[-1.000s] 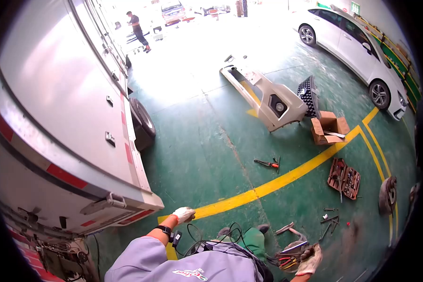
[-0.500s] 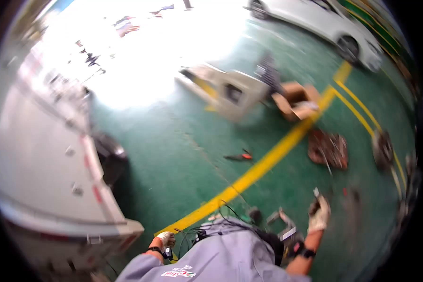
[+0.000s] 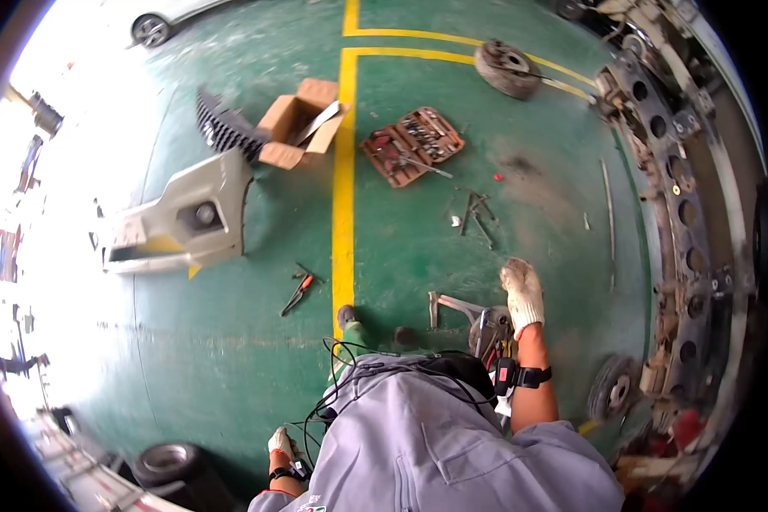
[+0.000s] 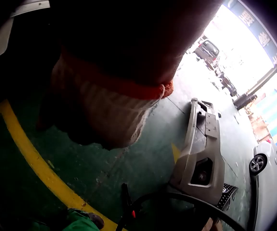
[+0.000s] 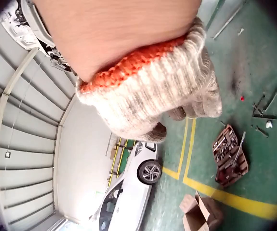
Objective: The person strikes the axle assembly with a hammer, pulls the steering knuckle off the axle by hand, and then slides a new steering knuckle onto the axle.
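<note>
My right hand (image 3: 523, 294), in a white knit glove with an orange cuff, hangs over the green floor with loosely bent fingers. Nothing shows in it; in the right wrist view its fingers (image 5: 208, 102) are partly hidden behind the cuff. Just below it in the head view are hand tools (image 3: 491, 333), among them pliers with coloured handles, and a hammer (image 3: 461, 305). The gloved left hand (image 3: 282, 442) hangs low at my other side, nothing visible in it. In the left wrist view that glove (image 4: 100, 106) is dark, its fingers mostly hidden.
Ahead lie an open socket set case (image 3: 412, 147), loose metal rods (image 3: 478, 218) and a cardboard box (image 3: 303, 124). Orange-handled pliers (image 3: 299, 290), a car bumper (image 3: 183, 213) and a grille (image 3: 226, 128) are leftward. A vehicle frame (image 3: 687, 213) stands right; black cables (image 3: 350, 367) cross my front.
The head view has swung to the right, so the truck slips off lower left and the vehicle frame comes in. My right hand has moved forward from beside the hand tools.
</note>
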